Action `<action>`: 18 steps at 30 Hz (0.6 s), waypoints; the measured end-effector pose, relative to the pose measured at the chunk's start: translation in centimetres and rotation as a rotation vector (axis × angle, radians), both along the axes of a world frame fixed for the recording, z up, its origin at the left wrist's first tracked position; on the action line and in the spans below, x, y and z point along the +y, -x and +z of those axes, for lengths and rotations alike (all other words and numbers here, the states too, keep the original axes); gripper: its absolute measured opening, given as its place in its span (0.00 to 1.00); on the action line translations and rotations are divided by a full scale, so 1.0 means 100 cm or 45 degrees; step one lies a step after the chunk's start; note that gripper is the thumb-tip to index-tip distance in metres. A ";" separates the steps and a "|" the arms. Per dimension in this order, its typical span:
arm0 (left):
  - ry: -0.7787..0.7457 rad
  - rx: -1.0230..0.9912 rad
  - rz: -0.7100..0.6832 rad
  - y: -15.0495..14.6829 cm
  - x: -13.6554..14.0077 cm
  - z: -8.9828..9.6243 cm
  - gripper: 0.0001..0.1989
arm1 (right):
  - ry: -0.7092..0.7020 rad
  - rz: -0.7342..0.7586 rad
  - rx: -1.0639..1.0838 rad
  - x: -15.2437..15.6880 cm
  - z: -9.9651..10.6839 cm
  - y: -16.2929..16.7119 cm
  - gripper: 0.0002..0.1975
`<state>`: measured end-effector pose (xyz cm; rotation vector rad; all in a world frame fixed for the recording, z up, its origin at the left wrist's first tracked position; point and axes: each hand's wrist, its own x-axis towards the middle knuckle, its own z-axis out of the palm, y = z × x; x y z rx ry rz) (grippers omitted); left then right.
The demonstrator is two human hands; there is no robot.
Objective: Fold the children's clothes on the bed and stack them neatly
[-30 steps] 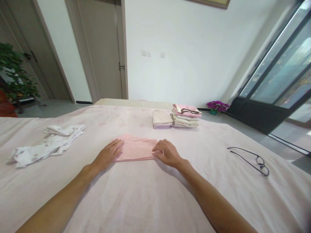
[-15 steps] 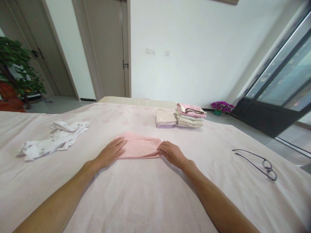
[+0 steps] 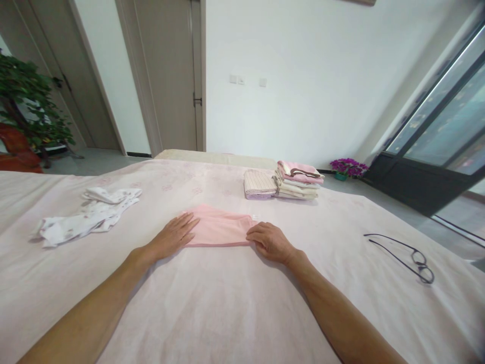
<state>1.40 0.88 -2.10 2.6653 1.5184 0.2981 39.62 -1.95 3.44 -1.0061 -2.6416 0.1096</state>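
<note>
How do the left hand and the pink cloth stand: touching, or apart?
Touching: in the head view, the left hand rests its fingers on the left end of the pink cloth.

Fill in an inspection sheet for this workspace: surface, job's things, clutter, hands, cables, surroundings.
Surface: pale pink flowered sheet, lightly wrinkled.
Job's things: folded pink cloth lying flat between the hands; crumpled white patterned cloth to the left; striped folded cloth beside a taller stack of folded cloths farther back.
Clutter: eyeglasses at right, apart from the cloths.
Hands: left hand flat on the pink cloth's left end; right hand at its right end, fingers bent, grip unclear.
Cables: nothing seen.
Surroundings: white wall, gray-brown door, leafy plant, purple flowers.
</note>
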 end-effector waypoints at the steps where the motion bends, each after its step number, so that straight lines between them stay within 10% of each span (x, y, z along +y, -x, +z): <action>1: -0.003 0.009 0.011 -0.001 -0.001 0.001 0.28 | 0.011 -0.010 -0.002 0.000 0.000 0.000 0.15; 10: -0.062 -0.124 -0.132 -0.038 -0.011 0.022 0.24 | -0.055 -0.620 0.160 0.018 -0.010 0.026 0.13; 18: 0.032 0.004 -0.104 -0.045 -0.014 0.012 0.31 | 0.013 -0.753 0.176 0.037 -0.017 0.033 0.07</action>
